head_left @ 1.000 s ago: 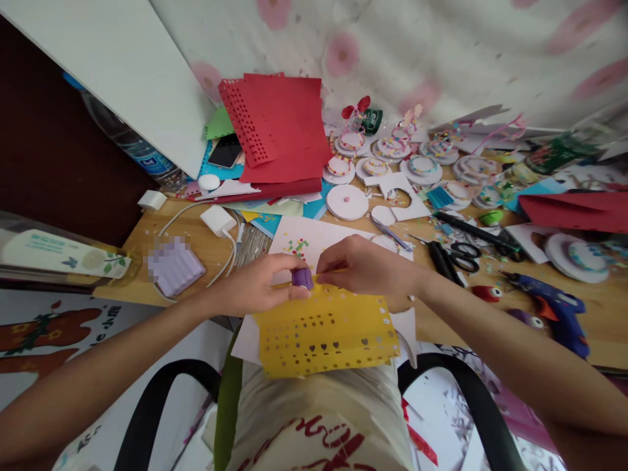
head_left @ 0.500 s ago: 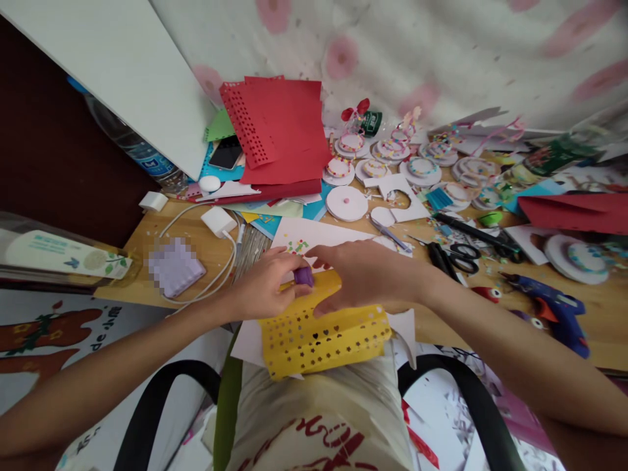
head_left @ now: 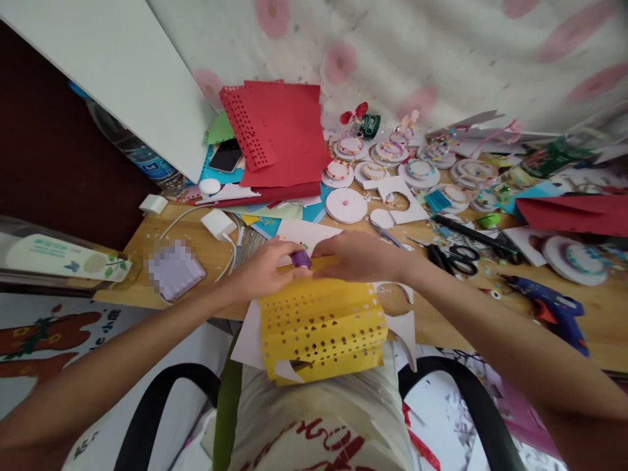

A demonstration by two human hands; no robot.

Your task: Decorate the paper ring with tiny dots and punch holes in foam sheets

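Observation:
My left hand (head_left: pixel 269 267) is closed round a small purple punch (head_left: pixel 301 259) at the upper edge of a yellow sheet (head_left: pixel 318 320). Rows of small punched holes run across the sheet. Close by on the right, my right hand (head_left: pixel 350 256) is bent over the sheet's upper edge, its fingertips near the punch; the thumb side seems to pinch the yellow paper. White paper (head_left: pixel 249 337) shows beneath and beside the yellow sheet. Small coloured bits lie on a white sheet (head_left: pixel 307 230) just beyond the hands.
Red sheets (head_left: pixel 289 131) and a phone (head_left: pixel 226 155) lie at the back left. White discs with beaded rings (head_left: pixel 420 171) stand behind. Scissors (head_left: pixel 461 257) and a blue glue gun (head_left: pixel 549 304) are at the right. A white charger (head_left: pixel 218 224) and cable lie left.
My right hand has come closer to the punch and its fingers have folded down onto the yellow sheet. The punch has tilted and moved slightly up, and the sheet's lower edge has shifted.

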